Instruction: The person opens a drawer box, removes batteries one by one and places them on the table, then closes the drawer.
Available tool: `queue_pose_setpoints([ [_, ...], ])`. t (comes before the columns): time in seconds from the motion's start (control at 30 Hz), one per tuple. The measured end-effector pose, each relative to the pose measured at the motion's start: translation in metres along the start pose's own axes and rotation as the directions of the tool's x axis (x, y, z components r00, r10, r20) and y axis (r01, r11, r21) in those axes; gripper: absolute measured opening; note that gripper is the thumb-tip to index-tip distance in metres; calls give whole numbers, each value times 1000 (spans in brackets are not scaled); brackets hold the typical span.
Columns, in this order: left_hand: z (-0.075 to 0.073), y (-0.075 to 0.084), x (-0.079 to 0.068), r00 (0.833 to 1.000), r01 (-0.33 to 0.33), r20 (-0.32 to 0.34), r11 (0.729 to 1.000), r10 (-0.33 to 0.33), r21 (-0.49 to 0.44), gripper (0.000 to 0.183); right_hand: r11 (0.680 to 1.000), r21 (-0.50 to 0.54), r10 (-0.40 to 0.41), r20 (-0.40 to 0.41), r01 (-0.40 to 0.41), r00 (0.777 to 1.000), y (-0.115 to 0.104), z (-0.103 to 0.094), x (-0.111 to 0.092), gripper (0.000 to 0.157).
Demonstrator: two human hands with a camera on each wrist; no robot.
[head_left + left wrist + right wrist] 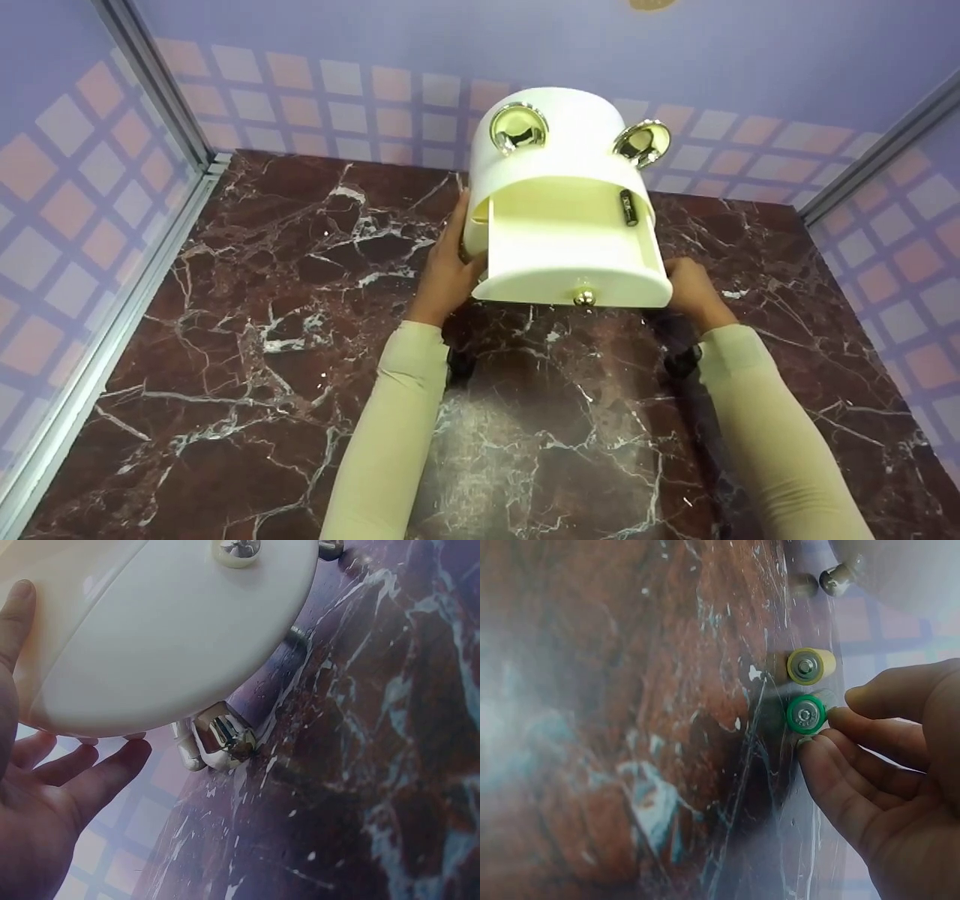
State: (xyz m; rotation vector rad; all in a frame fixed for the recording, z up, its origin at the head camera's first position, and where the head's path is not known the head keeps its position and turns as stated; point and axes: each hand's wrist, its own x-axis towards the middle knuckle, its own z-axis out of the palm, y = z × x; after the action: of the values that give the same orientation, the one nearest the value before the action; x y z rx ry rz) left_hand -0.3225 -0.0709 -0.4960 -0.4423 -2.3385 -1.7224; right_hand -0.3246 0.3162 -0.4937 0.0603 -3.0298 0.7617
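A white rounded drawer box (555,142) with two round gold ear-like parts stands on the marble surface. Its drawer (574,285) is pulled out toward me, with a gold knob on the front. One black battery (628,208) lies inside, along the right wall. My left hand (446,274) rests on the box's left side, fingers extended and thumb near the drawer front. To the right of the box, my right hand (900,757) pinches a green-ended battery (805,715) at the marble with its fingertips. A yellow-ended battery (810,666) lies beside the green one.
Dark red marble (300,375) with white veins spreads around the box. A tiled-pattern wall (300,97) rises close behind it. Metal-framed side panels border the surface at left (142,300) and right (885,187). Shiny metal feet (221,735) show under the box.
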Motion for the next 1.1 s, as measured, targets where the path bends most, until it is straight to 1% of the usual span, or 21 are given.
queue_pose_setpoints([
  [0.17, -1, 1, -1, 1000, 8, 5, 1000, -8, 18, 91, 1000, -2, 16, 7, -16, 1000, 1, 1, -1, 26],
  [0.33, -1, 1, -1, 1000, 4, -1, 1000, -4, 22, 90, 1000, -1, 30, 16, -30, 999, -1, -1, -3, 23],
  [0.47, 0, 0, 0, 1000, -4, -2, 1000, 4, 0, 90, 999, 18, 30, 34, -31, 999, -6, -8, -7, 26],
  [0.63, 1, 0, 0, 1000, -5, -2, 1000, 5, -17, 90, 999, 38, 18, 48, -20, 999, -16, -21, -13, 30],
  [0.77, 2, -1, 1, 1000, -22, -10, 1000, 22, -8, 89, 1000, 22, -19, -2, 19, 1000, -26, -33, -18, 27],
  [0.87, 1, -1, 1, 1000, -25, -15, 1000, 25, 4, 90, 999, 3, -52, -58, 53, 997, -39, -40, -23, 26],
  [0.93, 0, -1, 2, 1000, -19, -10, 1000, 19, 7, 90, 997, 8, -72, -92, 73, 993, -49, -44, -28, 26],
  [1.03, 0, -2, 1, 1000, -9, -5, 1000, 9, 14, 92, 992, 13, -119, -148, 123, 982, -65, -50, -36, 26],
  [1.1, 0, -2, 1, 1000, -8, -5, 1000, 8, 7, 92, 987, 14, -153, -194, 158, 969, -76, -54, -42, 24],
])
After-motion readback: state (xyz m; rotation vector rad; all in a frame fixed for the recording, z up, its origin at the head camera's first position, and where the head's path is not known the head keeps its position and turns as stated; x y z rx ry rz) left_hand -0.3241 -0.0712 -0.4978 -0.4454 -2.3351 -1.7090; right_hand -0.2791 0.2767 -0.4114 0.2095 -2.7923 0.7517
